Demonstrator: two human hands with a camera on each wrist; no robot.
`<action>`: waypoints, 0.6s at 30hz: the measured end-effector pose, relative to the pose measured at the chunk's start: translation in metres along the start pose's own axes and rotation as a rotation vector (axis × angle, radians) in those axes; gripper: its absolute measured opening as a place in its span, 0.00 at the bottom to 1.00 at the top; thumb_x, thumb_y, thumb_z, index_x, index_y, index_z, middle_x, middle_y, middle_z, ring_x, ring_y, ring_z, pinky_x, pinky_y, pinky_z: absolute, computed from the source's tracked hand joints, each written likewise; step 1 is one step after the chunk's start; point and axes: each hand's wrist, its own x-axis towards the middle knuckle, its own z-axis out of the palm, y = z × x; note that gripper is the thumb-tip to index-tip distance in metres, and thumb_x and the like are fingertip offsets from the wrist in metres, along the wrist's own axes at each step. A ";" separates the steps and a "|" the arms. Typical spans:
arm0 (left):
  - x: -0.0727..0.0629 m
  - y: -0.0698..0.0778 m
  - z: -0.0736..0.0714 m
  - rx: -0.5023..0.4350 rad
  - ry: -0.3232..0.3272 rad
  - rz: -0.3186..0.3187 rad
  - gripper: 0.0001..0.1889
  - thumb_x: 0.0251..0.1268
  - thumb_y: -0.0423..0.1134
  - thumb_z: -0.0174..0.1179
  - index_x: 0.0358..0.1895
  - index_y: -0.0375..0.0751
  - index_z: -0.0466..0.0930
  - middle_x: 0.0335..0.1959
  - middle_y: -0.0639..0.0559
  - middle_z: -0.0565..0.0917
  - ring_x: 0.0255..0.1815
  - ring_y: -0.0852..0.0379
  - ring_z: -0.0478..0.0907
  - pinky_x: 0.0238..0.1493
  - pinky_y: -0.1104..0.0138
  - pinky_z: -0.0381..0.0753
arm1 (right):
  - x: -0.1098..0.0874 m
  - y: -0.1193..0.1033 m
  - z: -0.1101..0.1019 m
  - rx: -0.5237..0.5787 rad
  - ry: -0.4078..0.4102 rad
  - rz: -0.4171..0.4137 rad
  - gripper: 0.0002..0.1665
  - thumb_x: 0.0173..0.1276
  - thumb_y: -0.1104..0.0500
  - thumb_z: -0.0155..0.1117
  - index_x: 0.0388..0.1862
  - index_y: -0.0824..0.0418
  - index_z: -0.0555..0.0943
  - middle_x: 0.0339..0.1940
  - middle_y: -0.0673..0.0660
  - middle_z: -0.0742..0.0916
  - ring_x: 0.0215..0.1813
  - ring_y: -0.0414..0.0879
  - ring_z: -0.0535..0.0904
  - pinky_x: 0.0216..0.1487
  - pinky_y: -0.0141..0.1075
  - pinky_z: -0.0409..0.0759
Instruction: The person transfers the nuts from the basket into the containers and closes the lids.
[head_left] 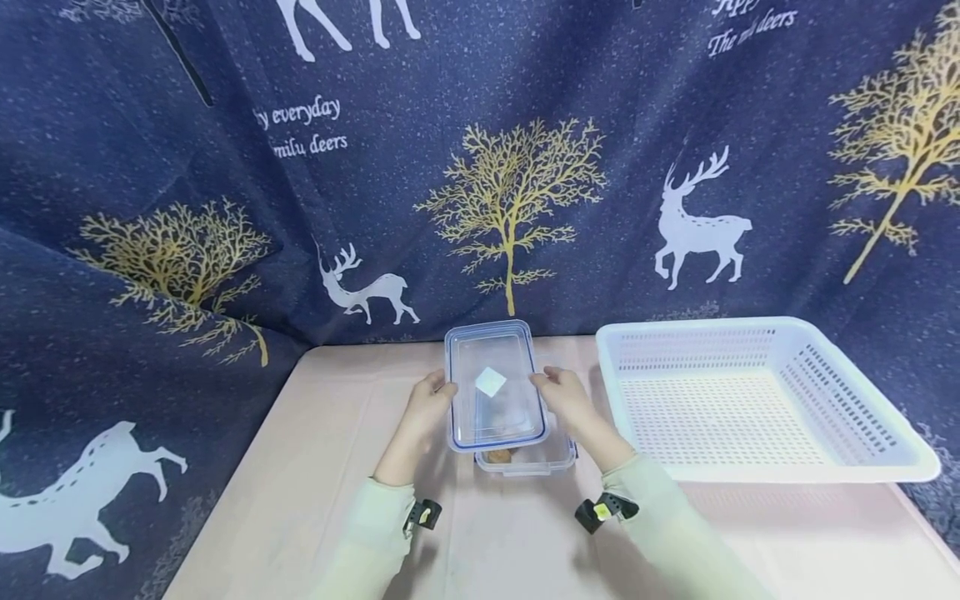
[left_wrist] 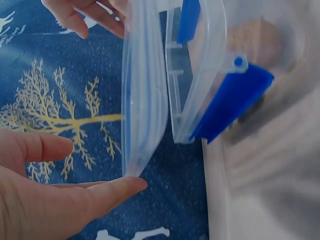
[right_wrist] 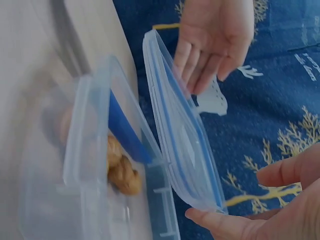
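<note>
A clear rectangular lid (head_left: pixel 497 421) with a blue seal and a white square label is held tilted above a clear food container (head_left: pixel 528 465). My left hand (head_left: pixel 429 407) holds the lid's left edge; my right hand (head_left: pixel 567 398) holds its right edge. In the left wrist view, fingertips of the left hand (left_wrist: pixel 55 200) touch the lid's rim. The container has blue side flaps (left_wrist: pixel 232 102), which stand out from it. Inside lie lumpy brown pieces (right_wrist: pixel 122 175), their kind unclear. The lid hides much of the container in the head view.
A white perforated plastic basket (head_left: pixel 720 472) stands to the right of the container. The pink-covered table (head_left: pixel 315 442) ends at a dark blue curtain (head_left: pixel 465 67) printed with deer and trees. Both wrists wear black straps.
</note>
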 end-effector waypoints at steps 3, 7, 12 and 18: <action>-0.001 0.001 0.005 -0.030 -0.006 0.005 0.28 0.71 0.32 0.46 0.69 0.18 0.53 0.68 0.22 0.60 0.70 0.30 0.56 0.72 0.46 0.57 | 0.001 0.000 -0.007 -0.024 -0.003 0.002 0.33 0.74 0.54 0.49 0.68 0.77 0.61 0.67 0.76 0.68 0.69 0.69 0.63 0.69 0.58 0.63; -0.001 0.001 0.011 -0.068 0.000 0.011 0.28 0.70 0.32 0.46 0.68 0.19 0.54 0.68 0.23 0.60 0.70 0.30 0.57 0.72 0.45 0.57 | -0.001 -0.001 -0.012 -0.022 -0.024 0.002 0.33 0.75 0.54 0.47 0.68 0.79 0.59 0.68 0.77 0.66 0.70 0.70 0.60 0.71 0.58 0.60; -0.002 0.003 0.017 -0.119 0.012 0.028 0.28 0.69 0.31 0.47 0.69 0.20 0.55 0.69 0.25 0.60 0.70 0.31 0.58 0.72 0.44 0.57 | -0.003 0.000 -0.014 0.028 -0.031 0.022 0.35 0.76 0.55 0.45 0.70 0.79 0.54 0.69 0.78 0.63 0.71 0.70 0.57 0.72 0.58 0.58; -0.002 0.009 0.021 -0.211 0.034 0.093 0.28 0.70 0.30 0.47 0.70 0.23 0.54 0.69 0.28 0.61 0.70 0.35 0.60 0.72 0.48 0.59 | -0.002 -0.001 -0.012 0.158 0.017 -0.003 0.35 0.76 0.54 0.44 0.72 0.75 0.51 0.71 0.76 0.61 0.73 0.68 0.55 0.74 0.56 0.56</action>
